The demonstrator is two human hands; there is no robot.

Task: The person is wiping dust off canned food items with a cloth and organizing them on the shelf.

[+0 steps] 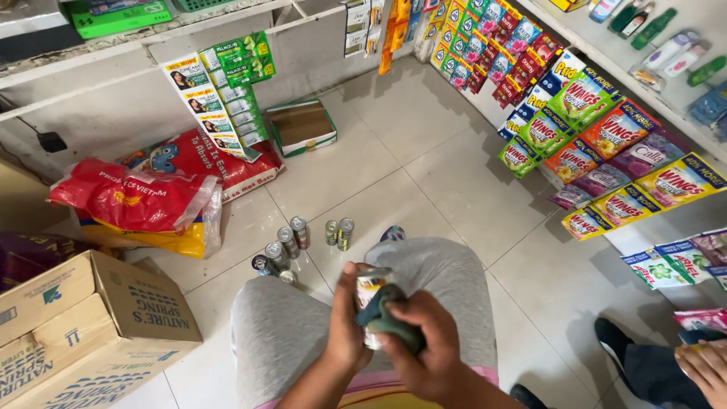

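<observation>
While left hand (346, 322) grips can (371, 291), right hand (424, 341) rubs it with cloth (394, 314).

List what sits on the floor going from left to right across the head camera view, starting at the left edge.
Cardboard box → red plastic sack → row of small cans → pair of cans → the can held in both hands above the lap → another person's dark shoe.

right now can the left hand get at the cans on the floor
Probably not at once: the left hand is wrapped around a can on the lap. The floor cans stand just past the knees, nothing blocking them.
</observation>
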